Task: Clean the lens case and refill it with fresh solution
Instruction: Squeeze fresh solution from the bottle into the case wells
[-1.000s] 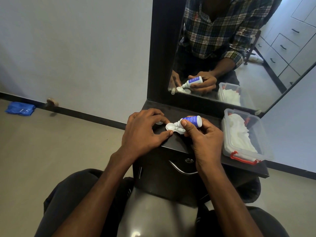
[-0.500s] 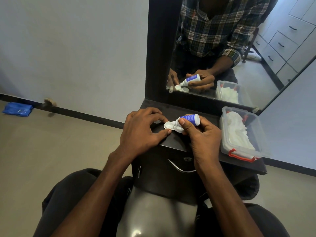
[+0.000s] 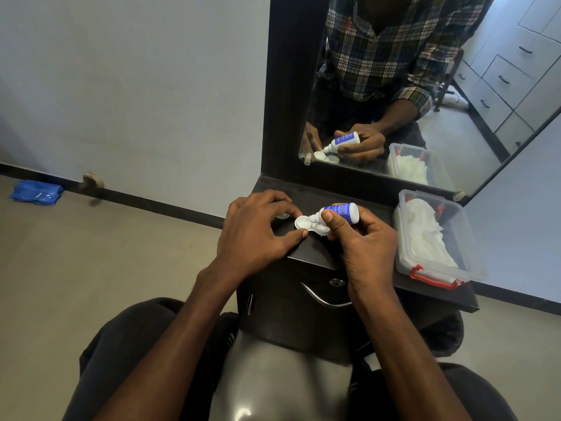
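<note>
Head view, looking down at a dark surface (image 3: 306,253) below a mirror (image 3: 425,86). White lens case (image 3: 305,223) lies open on the surface, both wells uncapped; one loose cap (image 3: 283,215) shows just behind the left fingers, the other not found. Left hand (image 3: 258,235) steadies the case, forefinger and thumb curled around its left well, touching the rim. Right hand (image 3: 361,235) grips a small solution bottle (image 3: 338,211), blue label, thumb pressed on its side, bottle tipped nearly flat with the nozzle over the left well. Whether liquid is running out cannot be told; the well's contents are too small to read.

Judgement: refill stage is under way, first well being dosed. Cleaning looks to be done already, though nothing here proves it. Left to do: fill the right well, partly hidden under the bottle, then screw both caps on.

Clear box (image 3: 437,238) holding white tissue sits at the right of the surface, well apart from the hands
</note>
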